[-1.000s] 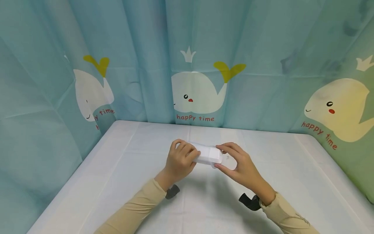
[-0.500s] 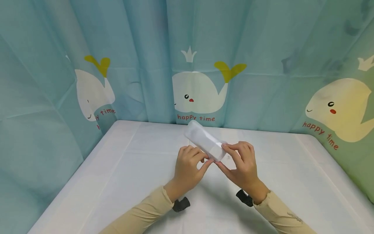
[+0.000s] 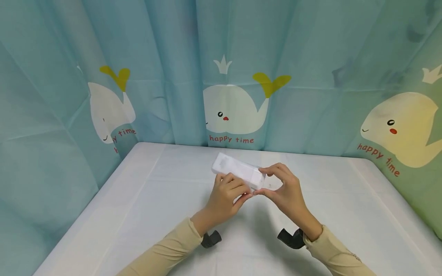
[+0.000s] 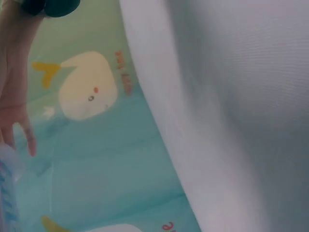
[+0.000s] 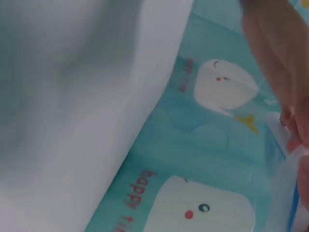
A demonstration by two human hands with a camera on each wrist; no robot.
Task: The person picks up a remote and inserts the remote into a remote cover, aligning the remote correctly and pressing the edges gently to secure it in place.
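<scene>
A white oblong packet point(image 3: 236, 168) with rounded corners is held up over the table in the head view, slanting down to the right. My left hand point(image 3: 224, 199) grips its near long side, thumb and fingertips close to the lower right corner. The right hand point(image 3: 291, 191) pinches the right end between index finger and thumb, its palm apart from the packet. Blue printing shows on the packet point(image 4: 7, 188) at the left wrist view's edge. In the right wrist view, a translucent wrapping point(image 5: 280, 193) with a blue strip shows below the fingers.
A white cloth covers the table point(image 3: 165, 207). Behind it hangs a blue-green curtain point(image 3: 310, 119) with printed whales. Black curved pieces point(image 3: 291, 238) sit at both wrists, beside the beige sleeves point(image 3: 165, 245).
The packet's left end swings up and away, then partly back down. My left hand shifts from around its left part to its near side by the right end; the right hand stays at the right end.
</scene>
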